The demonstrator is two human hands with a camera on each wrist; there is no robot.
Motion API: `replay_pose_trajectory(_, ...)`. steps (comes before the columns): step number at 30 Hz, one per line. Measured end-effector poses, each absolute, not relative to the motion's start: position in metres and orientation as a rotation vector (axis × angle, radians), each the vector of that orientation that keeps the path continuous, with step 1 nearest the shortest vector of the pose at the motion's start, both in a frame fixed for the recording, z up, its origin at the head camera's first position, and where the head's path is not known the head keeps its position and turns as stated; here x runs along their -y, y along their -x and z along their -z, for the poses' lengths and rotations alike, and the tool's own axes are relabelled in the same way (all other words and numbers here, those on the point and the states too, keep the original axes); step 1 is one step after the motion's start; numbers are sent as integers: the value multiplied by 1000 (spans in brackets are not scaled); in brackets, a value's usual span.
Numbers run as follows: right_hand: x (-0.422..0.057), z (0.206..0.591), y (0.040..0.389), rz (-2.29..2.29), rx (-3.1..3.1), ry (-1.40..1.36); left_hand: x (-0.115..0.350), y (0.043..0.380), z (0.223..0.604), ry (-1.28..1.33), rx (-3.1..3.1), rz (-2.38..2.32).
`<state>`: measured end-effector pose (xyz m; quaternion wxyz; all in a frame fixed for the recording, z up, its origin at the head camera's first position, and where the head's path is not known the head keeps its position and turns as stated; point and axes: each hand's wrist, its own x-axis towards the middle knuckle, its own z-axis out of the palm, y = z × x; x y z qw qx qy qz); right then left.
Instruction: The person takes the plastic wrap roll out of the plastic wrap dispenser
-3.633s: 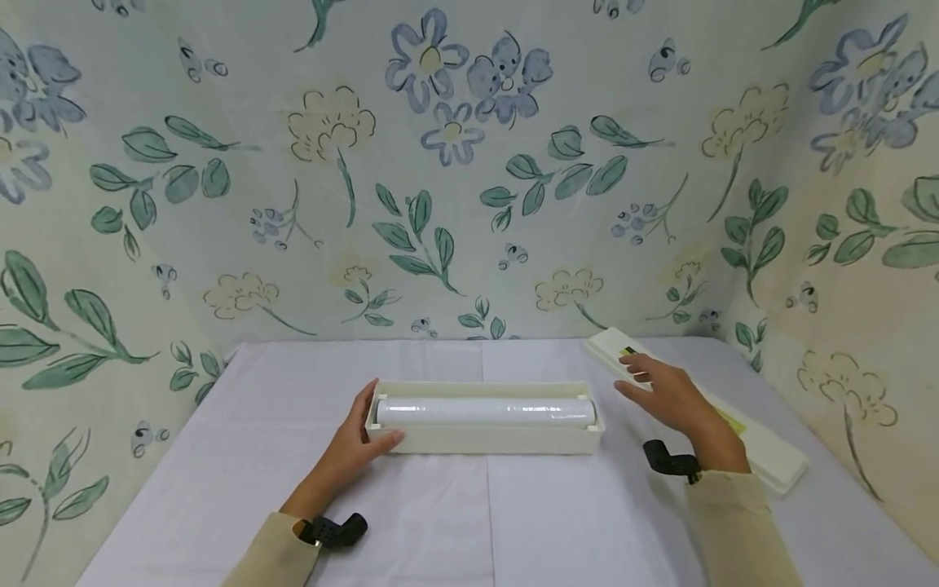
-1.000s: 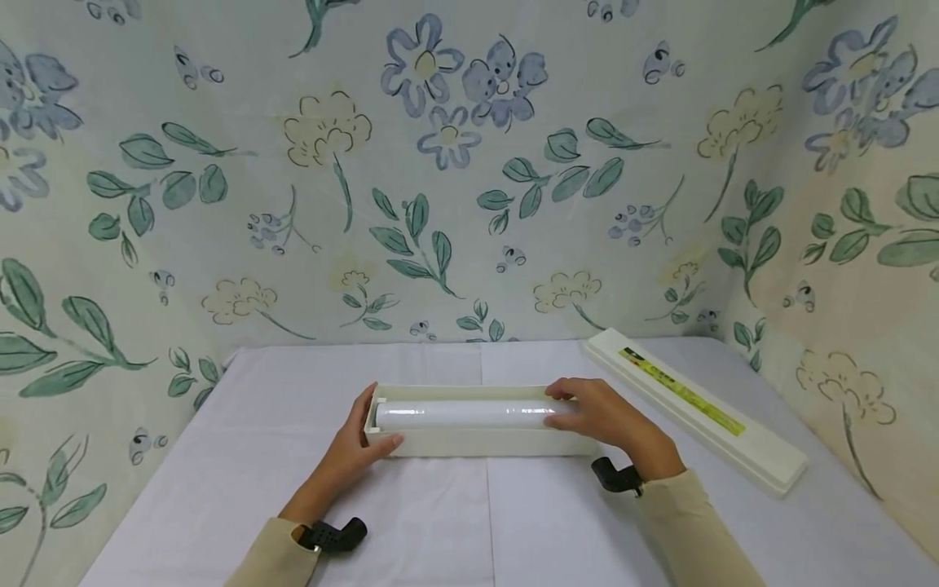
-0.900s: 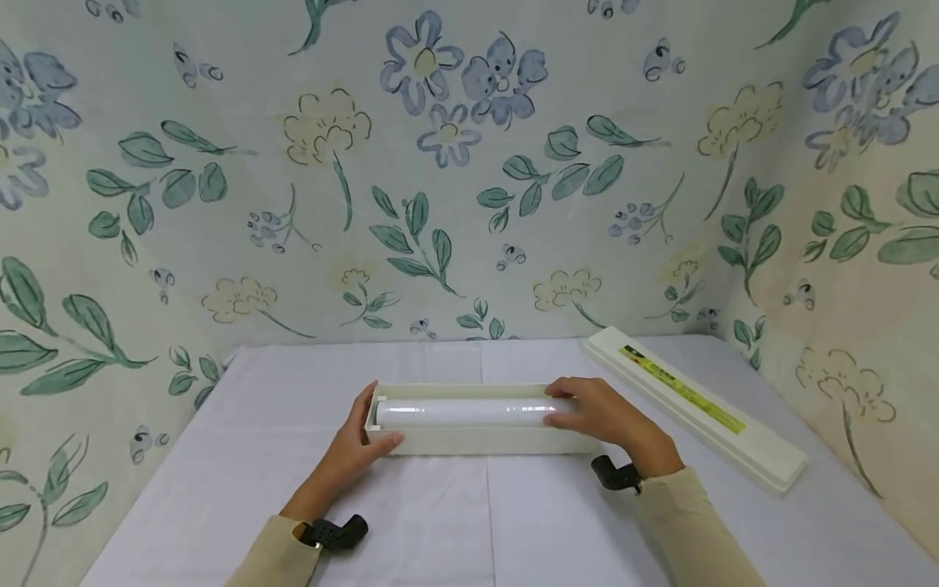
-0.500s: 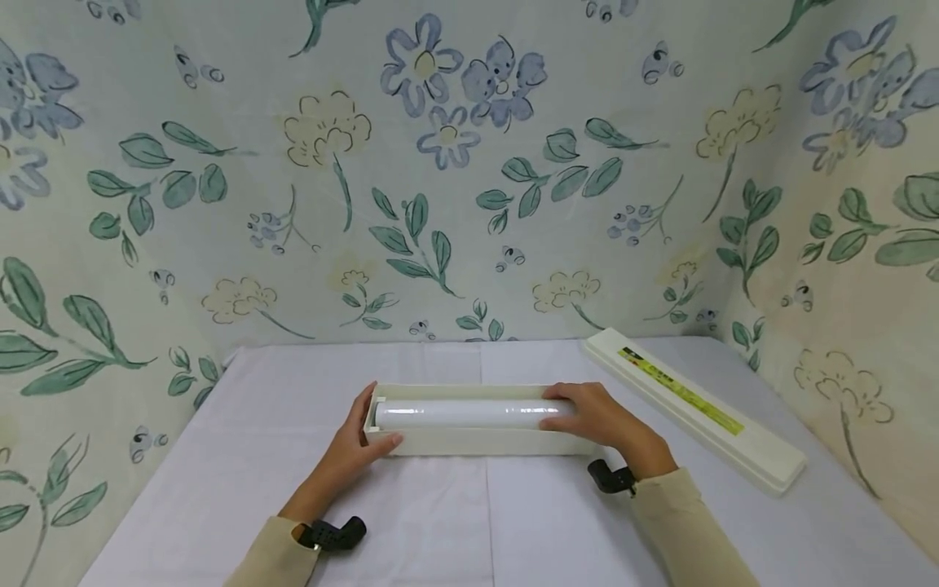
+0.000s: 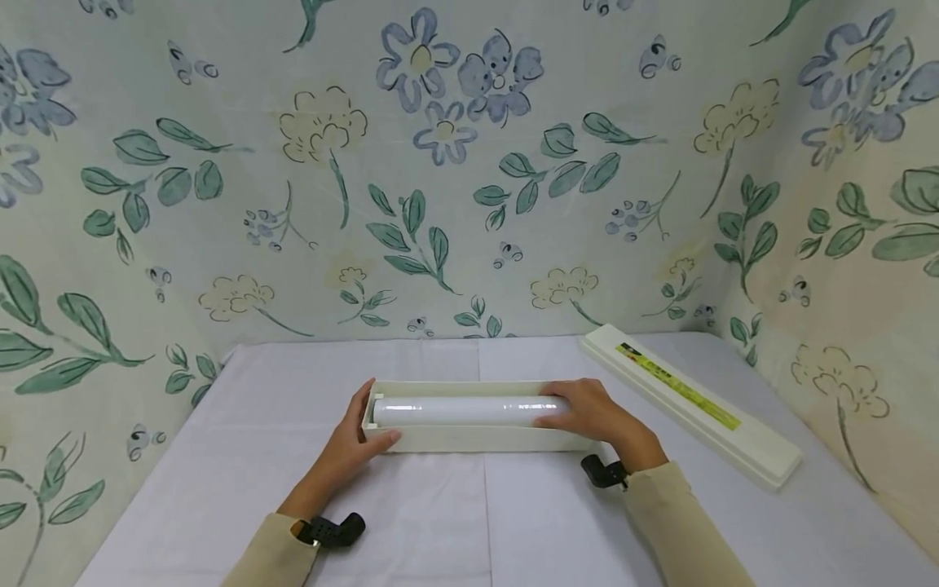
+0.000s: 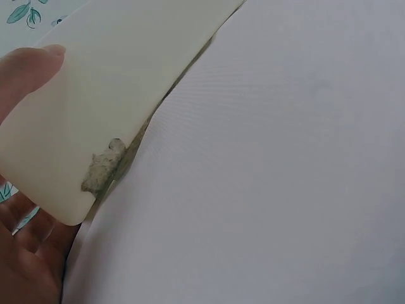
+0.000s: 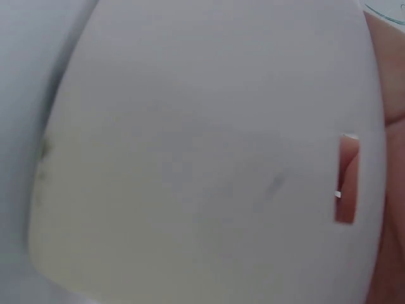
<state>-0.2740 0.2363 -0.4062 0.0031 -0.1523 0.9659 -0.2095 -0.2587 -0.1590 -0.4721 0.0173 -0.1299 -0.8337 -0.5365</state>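
A long off-white cling film box (image 5: 469, 440) lies lidless on the table, with a shiny white roll of cling film (image 5: 455, 410) along its inside. My left hand (image 5: 348, 448) grips the box's left end, thumb on the front wall and fingers around the end. In the left wrist view the thumb (image 6: 31, 73) rests on the box wall (image 6: 126, 76), beside a grey worn patch at its lower edge. My right hand (image 5: 590, 414) reaches over the right end and holds the roll there, covering its end. The right wrist view shows the box's end wall (image 7: 177, 158) with a small slot.
The long white lid (image 5: 763, 456) with a yellow-green label (image 5: 682, 387) lies diagonally at the right, behind the right hand. A white cloth (image 5: 411, 522) covers the table. Floral fabric (image 5: 455, 212) hangs behind and at the sides.
Since the oldest frame, my right hand has moved left from above the lid to the roll's right end and taken hold. In the last second it barely shifts; the left hand keeps its grip.
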Motion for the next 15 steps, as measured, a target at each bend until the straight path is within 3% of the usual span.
replay_pose_trajectory(15, -233, 396, 275, 729, -2889, 356, 158, 258, 470, 379, 2611, 1649)
